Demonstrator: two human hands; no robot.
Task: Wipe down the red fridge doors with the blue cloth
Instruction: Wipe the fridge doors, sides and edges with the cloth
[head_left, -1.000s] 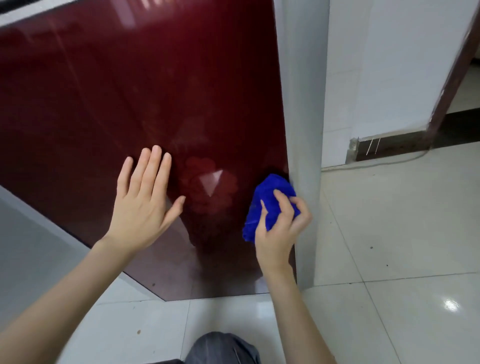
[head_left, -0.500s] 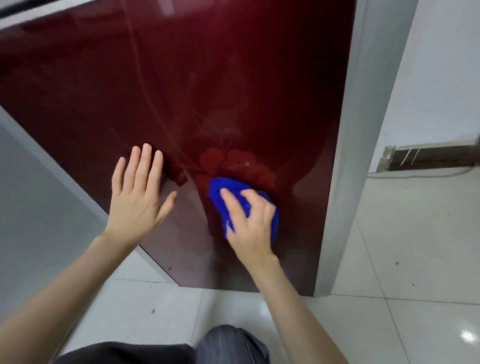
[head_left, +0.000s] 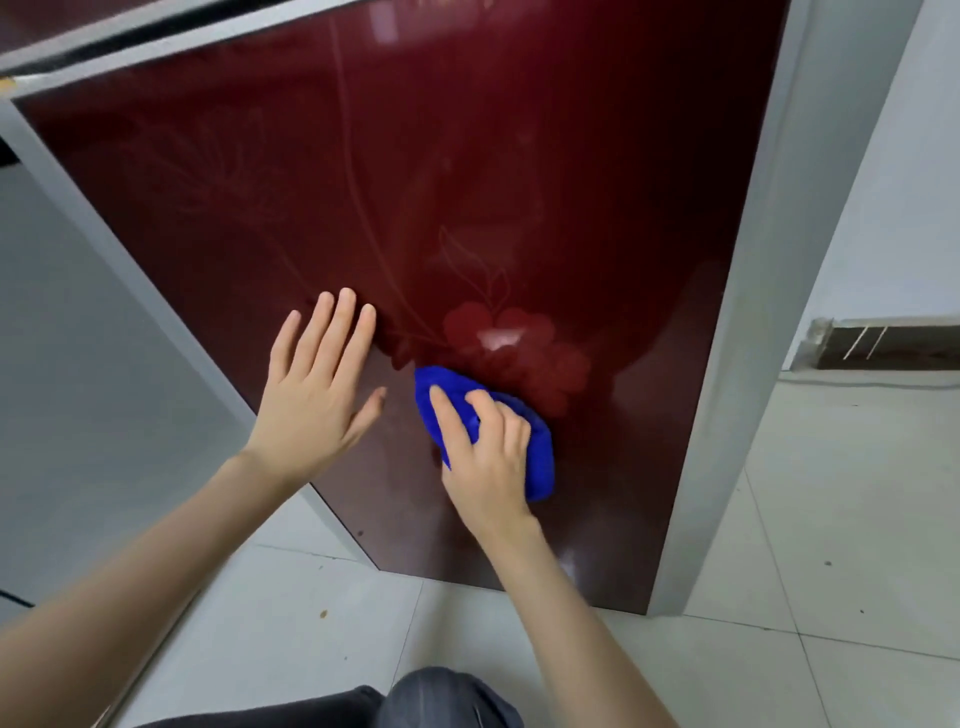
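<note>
Left of the red fridge door (head_left: 519, 182): a plain grey panel (head_left: 67, 389), meeting the door along a grey strip that runs slanted in the head view. Above the door's top trim, a sliver of a second red panel (head_left: 62, 26) shows at the frame corner.

Left hand (head_left: 311, 400): flat on the door's lower left part, near that grey strip. Fingers are straight and slightly spread, thumb out to the side. It holds nothing.

Hands are apart, side by side on the door, a narrow gap of red surface between them.

Blue cloth (head_left: 540, 457): bunched into a pad and lying against the lower middle of the door, just beside the left thumb and just below the door's printed flower pattern (head_left: 519, 343).

Right hand (head_left: 483, 467): on top of the cloth, fingers curled over it and pressing it to the door. Blue shows past the fingertips and along the hand's right side.

Right of the door: a grey edge trim (head_left: 743, 364) running its full height, then a white wall (head_left: 893, 208).

Below the door: pale tiled floor (head_left: 831, 519). A knee in dark grey trousers (head_left: 441, 696) sits at the bottom of the view, in front of the door's lower edge.
</note>
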